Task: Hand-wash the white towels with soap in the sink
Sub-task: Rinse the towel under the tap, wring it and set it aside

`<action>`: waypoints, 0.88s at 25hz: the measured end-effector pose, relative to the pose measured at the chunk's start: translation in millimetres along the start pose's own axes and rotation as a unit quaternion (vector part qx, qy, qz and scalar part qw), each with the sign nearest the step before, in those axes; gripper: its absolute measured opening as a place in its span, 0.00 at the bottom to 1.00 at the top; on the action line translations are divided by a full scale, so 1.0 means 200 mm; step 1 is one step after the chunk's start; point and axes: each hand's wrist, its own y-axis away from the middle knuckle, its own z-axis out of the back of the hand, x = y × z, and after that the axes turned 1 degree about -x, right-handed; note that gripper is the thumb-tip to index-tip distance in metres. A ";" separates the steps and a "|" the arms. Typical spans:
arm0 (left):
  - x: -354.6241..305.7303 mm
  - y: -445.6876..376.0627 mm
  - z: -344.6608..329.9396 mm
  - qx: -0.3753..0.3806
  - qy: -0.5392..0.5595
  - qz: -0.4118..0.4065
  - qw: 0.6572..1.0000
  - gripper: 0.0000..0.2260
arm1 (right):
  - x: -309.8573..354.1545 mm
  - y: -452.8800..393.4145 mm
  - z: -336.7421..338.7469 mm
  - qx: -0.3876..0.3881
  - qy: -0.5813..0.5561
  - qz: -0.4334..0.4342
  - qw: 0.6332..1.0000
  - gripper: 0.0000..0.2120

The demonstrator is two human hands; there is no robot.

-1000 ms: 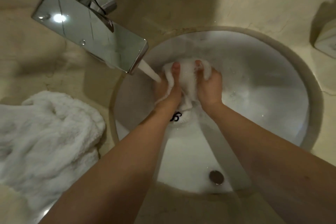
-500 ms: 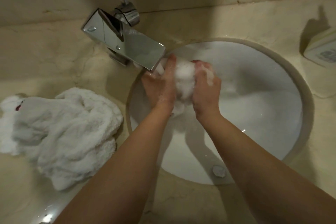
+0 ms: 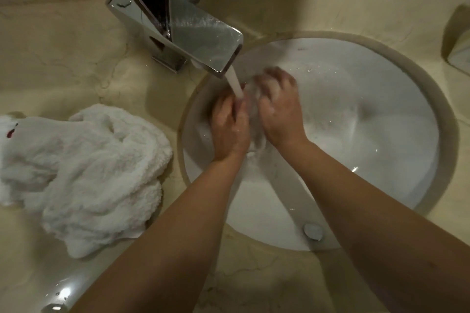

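A small white soapy towel (image 3: 254, 107) is bunched between both hands over the left side of the round white sink (image 3: 381, 99). My left hand (image 3: 229, 124) grips it from the left, right under the water stream. My right hand (image 3: 279, 107) grips it from the right with fingers curled over its top. Most of this towel is hidden by the hands. Water runs from the chrome faucet (image 3: 183, 25) onto the towel and my left fingers. A second, larger white towel (image 3: 86, 175) lies crumpled on the counter left of the sink.
The beige marble counter (image 3: 63, 58) surrounds the basin. A chrome drain plug (image 3: 313, 231) sits at the sink's near side. A white object (image 3: 460, 58) stands at the right edge, mostly cut off.
The hands have moved lower in the basin with the towel, and the right hand has shifted over its top. The water stream now falls on them. The camera view has shifted.
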 end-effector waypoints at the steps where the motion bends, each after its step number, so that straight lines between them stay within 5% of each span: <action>1: 0.02 0.00 -0.01 -0.007 0.010 0.002 1.000 0.19 | 0.01 0.00 -0.02 0.017 0.005 0.033 0.999 0.24; 3: 0.06 -0.01 -0.04 -0.018 0.009 0.005 1.000 0.21 | 0.01 0.00 -0.07 0.035 0.072 0.083 0.993 0.23; 6: 0.08 -0.02 -0.08 -0.041 0.021 0.056 0.997 0.23 | -0.03 0.00 -0.11 0.120 0.089 0.000 0.989 0.31; 10: 0.14 -0.03 -0.15 -0.023 -0.085 0.066 0.994 0.23 | -0.08 -0.01 -0.12 0.121 0.100 -0.050 0.986 0.36; 13: 0.16 -0.05 -0.16 -0.044 -0.125 0.028 0.991 0.25 | -0.07 -0.07 -0.10 0.071 0.055 -0.080 0.993 0.28; 17: 0.18 -0.10 -0.19 -0.123 -0.163 -0.104 0.973 0.28 | -0.10 -0.12 -0.12 0.092 0.145 -0.039 0.984 0.24; 22: 0.17 -0.12 -0.20 -0.108 -0.183 -0.072 0.974 0.31 | -0.10 -0.17 -0.12 0.101 0.181 -0.021 0.978 0.27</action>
